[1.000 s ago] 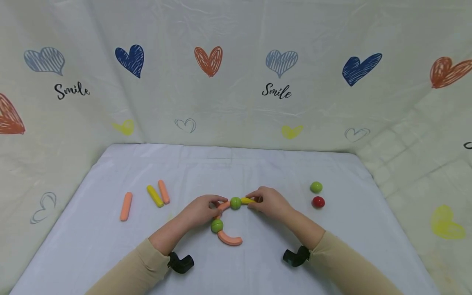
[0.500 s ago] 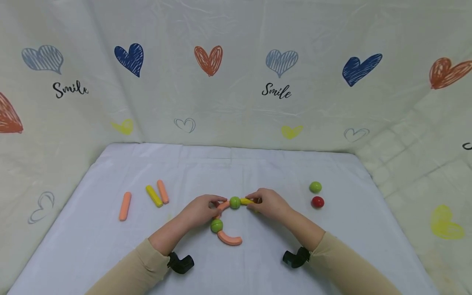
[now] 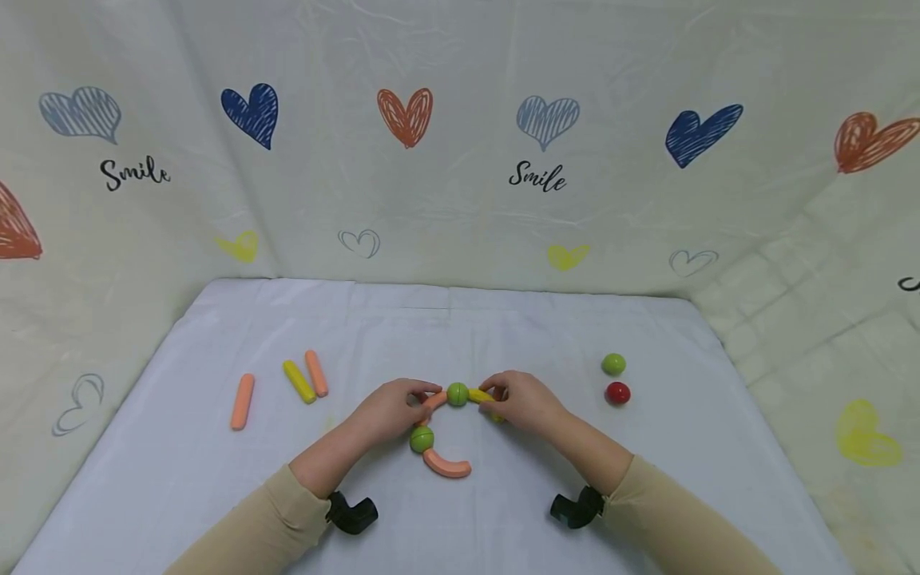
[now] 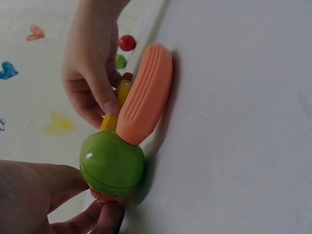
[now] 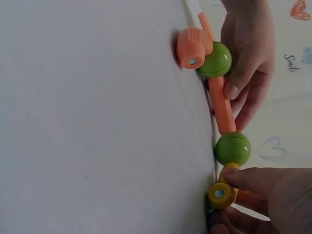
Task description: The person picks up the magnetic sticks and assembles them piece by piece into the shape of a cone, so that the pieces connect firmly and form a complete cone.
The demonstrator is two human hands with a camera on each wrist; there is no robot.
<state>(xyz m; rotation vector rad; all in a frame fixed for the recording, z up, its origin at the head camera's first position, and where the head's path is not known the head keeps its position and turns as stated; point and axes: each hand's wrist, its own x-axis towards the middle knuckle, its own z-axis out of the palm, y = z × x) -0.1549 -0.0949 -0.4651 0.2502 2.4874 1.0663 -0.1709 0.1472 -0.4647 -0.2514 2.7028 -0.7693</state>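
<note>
Magnetic toy rods and balls form an open arc on the cloth. My left hand (image 3: 391, 409) pinches an orange rod (image 5: 222, 109) between two green balls, the upper ball (image 3: 458, 394) and the lower ball (image 3: 422, 439). From the lower ball a curved orange rod (image 3: 447, 465) bends toward the right, its other end free. My right hand (image 3: 528, 401) holds a curved yellow rod (image 3: 479, 395) between thumb and fingers, one end against the upper ball. In the right wrist view, a pale disc shows in the yellow rod's free end. Fingers partly cover both held rods.
Toward the left lie a straight orange rod (image 3: 242, 402), a yellow rod (image 3: 299, 382) and another orange rod (image 3: 316, 373). A green ball (image 3: 614, 364) and a red ball (image 3: 617, 392) sit at right. Everything rests on a white cloth-covered table (image 3: 546, 335).
The right hand has shifted slightly, and the yellow rod's free end now shows below its fingers, turned toward the person. The left hand stays in place on its orange rod.
</note>
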